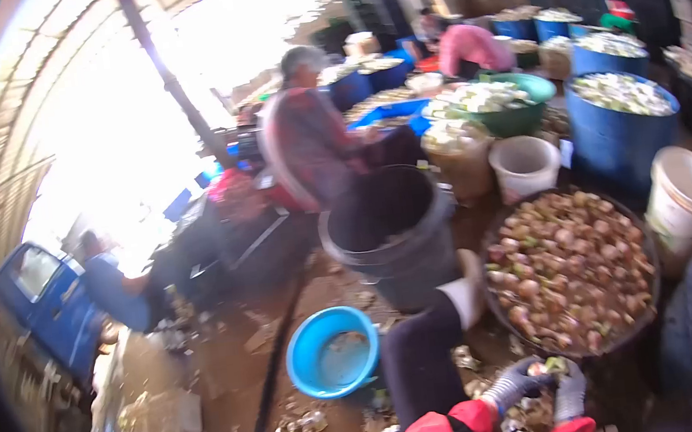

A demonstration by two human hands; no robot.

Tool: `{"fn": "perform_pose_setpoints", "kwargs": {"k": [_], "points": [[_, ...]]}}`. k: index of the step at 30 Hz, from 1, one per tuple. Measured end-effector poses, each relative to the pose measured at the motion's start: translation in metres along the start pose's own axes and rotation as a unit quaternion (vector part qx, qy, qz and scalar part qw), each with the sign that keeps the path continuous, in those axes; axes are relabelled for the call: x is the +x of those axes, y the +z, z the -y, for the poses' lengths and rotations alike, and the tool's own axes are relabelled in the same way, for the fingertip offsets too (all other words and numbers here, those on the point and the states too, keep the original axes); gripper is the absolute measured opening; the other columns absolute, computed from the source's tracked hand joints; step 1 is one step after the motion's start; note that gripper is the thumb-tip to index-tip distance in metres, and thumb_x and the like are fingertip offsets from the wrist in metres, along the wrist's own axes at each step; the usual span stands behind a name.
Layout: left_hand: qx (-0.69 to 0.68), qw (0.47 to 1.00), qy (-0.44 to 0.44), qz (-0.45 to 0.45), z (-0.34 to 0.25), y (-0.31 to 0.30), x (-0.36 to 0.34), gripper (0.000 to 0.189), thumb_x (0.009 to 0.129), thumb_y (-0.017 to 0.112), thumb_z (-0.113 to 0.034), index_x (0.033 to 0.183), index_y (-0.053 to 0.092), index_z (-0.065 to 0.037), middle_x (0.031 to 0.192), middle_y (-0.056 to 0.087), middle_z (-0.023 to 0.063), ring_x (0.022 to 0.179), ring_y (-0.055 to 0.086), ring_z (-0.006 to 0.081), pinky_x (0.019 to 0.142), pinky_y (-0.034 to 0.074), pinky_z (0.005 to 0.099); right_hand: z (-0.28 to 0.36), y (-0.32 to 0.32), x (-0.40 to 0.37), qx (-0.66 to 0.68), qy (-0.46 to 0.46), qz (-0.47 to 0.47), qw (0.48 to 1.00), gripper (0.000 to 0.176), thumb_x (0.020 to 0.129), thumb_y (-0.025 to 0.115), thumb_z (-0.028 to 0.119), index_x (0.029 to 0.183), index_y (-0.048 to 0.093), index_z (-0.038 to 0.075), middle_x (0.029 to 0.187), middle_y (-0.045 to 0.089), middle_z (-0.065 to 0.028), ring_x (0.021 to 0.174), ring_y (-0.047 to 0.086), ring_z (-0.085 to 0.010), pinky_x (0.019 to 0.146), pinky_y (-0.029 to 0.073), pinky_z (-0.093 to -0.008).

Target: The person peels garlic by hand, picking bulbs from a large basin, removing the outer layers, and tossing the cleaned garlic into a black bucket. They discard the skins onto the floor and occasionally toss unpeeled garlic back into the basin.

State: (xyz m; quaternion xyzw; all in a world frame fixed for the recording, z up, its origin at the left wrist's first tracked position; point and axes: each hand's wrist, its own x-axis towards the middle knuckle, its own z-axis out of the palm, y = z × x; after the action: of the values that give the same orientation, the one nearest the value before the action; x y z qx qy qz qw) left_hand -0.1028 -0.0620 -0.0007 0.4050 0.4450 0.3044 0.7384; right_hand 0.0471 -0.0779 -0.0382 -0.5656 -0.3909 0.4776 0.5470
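My left hand (515,386), in a grey striped glove, has its fingers closed round one side of a small, pale, bulb-like piece (553,366) with green on it. My right hand (569,391), gloved alike, grips that piece from the other side. Blur hides whether either hand has a tool. Just beyond my hands stands a wide dark tub (498,318) heaped with brownish-pink round bulb-like pieces (574,267). Pale peelings (527,417) lie on the ground beneath my hands.
A blue basin (295,367) and a large dark bucket (403,269) stand to the left. White buckets (525,166) and blue barrels (622,133), filled with pale pieces, stand behind the tub. Several people (311,130) sit or crouch farther back. A blue vehicle (45,306) is far left.
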Motion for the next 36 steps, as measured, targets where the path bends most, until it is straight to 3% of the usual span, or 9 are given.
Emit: {"fn": "perform_pose_setpoints", "kwargs": {"k": [9, 13, 14, 19, 23, 25, 27, 29, 36], "points": [[-0.188, 0.951, -0.118, 0.216, 0.011, -0.013, -0.01, 0.08, 0.073, 0.075, -0.009, 0.139, 0.03, -0.003, 0.108, 0.058, 0.0124, 0.091, 0.06, 0.022, 0.081, 0.05, 0.0364, -0.023, -0.041, -0.006, -0.073, 0.079, -0.153, 0.982, 0.014, 0.08, 0.061, 0.009, 0.09, 0.064, -0.001, 0.081, 0.066, -0.0064, 0.073, 0.059, -0.0161, 0.068, 0.049, -0.0299], [-0.171, 0.964, -0.101, 0.177, -0.008, -0.008, -0.021, 0.085, 0.074, 0.073, -0.005, 0.143, 0.024, -0.005, 0.104, 0.06, 0.0113, 0.091, 0.06, 0.0206, 0.082, 0.049, 0.0344, -0.018, -0.061, -0.011, -0.381, 0.026, 0.017, 0.924, 0.025, 0.079, 0.067, 0.012, 0.1, 0.062, 0.0, 0.097, 0.064, -0.0149, 0.088, 0.061, -0.0259, 0.082, 0.048, -0.0338], [-0.108, 0.978, -0.082, 0.159, -0.008, -0.009, -0.019, 0.084, 0.075, 0.071, -0.003, 0.144, 0.023, -0.005, 0.106, 0.059, 0.0101, 0.091, 0.059, 0.019, 0.083, 0.048, 0.032, -0.029, -0.053, -0.009, -0.216, -0.046, -0.002, 0.975, 0.034, 0.076, 0.071, 0.018, 0.104, 0.06, 0.0, 0.103, 0.061, -0.0172, 0.095, 0.059, -0.0324, 0.087, 0.046, -0.0364], [0.127, 0.982, -0.001, 0.142, 0.011, -0.017, -0.005, 0.089, 0.074, 0.068, -0.001, 0.145, 0.015, -0.002, 0.115, 0.053, 0.0106, 0.091, 0.054, 0.0123, 0.078, 0.048, 0.0242, 0.053, -0.026, -0.033, -0.181, 0.043, 0.125, 0.975, 0.033, 0.082, 0.067, 0.009, 0.112, 0.059, -0.001, 0.096, 0.065, -0.0081, 0.088, 0.061, -0.0122, 0.078, 0.05, -0.026], [0.214, 0.967, -0.054, 0.127, 0.0, -0.008, 0.0, 0.087, 0.071, 0.071, -0.005, 0.142, 0.02, 0.0, 0.113, 0.054, 0.0111, 0.092, 0.054, 0.0143, 0.079, 0.047, 0.0242, 0.045, -0.013, -0.037, -0.148, -0.144, 0.081, 0.975, 0.025, 0.09, 0.058, 0.014, 0.11, 0.059, -0.002, 0.092, 0.065, -0.0076, 0.078, 0.062, -0.0124, 0.071, 0.052, -0.0238], [0.202, 0.967, -0.09, 0.127, -0.005, -0.002, 0.0, 0.087, 0.071, 0.073, -0.008, 0.141, 0.023, -0.001, 0.11, 0.056, 0.0116, 0.091, 0.055, 0.0145, 0.078, 0.047, 0.0247, 0.037, -0.007, -0.038, -0.113, -0.095, 0.072, 0.986, 0.024, 0.091, 0.057, 0.02, 0.103, 0.061, 0.0, 0.083, 0.062, -0.0053, 0.072, 0.059, -0.0112, 0.066, 0.05, -0.0234], [0.188, 0.969, 0.063, 0.148, 0.019, -0.008, 0.013, 0.089, 0.07, 0.076, -0.012, 0.14, 0.024, -0.002, 0.106, 0.057, 0.0111, 0.087, 0.056, 0.0136, 0.075, 0.048, 0.0245, 0.027, -0.009, -0.035, -0.078, -0.048, 0.061, 0.994, 0.026, 0.092, 0.055, 0.027, 0.096, 0.062, 0.002, 0.075, 0.058, -0.0031, 0.065, 0.056, -0.01, 0.06, 0.048, -0.023], [0.212, 0.964, 0.07, 0.145, 0.026, -0.009, 0.018, 0.091, 0.069, 0.078, -0.014, 0.14, 0.023, -0.002, 0.106, 0.058, 0.0115, 0.086, 0.056, 0.0133, 0.075, 0.048, 0.0241, 0.014, -0.011, -0.031, -0.216, -0.086, 0.057, 0.971, 0.034, 0.084, 0.053, -0.005, 0.117, 0.056, 0.003, 0.101, 0.064, -0.0137, 0.085, 0.064, -0.0254, 0.075, 0.051, -0.0308], [0.009, 0.998, 0.021, 0.061, 0.014, 0.001, 0.008, 0.071, 0.077, 0.075, -0.017, 0.132, 0.033, -0.003, 0.095, 0.058, 0.0083, 0.08, 0.057, 0.0126, 0.071, 0.049, 0.0263, 0.043, -0.019, -0.028, -0.034, 0.025, 0.035, 0.998, 0.023, 0.089, 0.056, 0.008, 0.11, 0.058, -0.001, 0.098, 0.062, -0.0066, 0.088, 0.057, -0.0136, 0.077, 0.048, -0.0262]]}}
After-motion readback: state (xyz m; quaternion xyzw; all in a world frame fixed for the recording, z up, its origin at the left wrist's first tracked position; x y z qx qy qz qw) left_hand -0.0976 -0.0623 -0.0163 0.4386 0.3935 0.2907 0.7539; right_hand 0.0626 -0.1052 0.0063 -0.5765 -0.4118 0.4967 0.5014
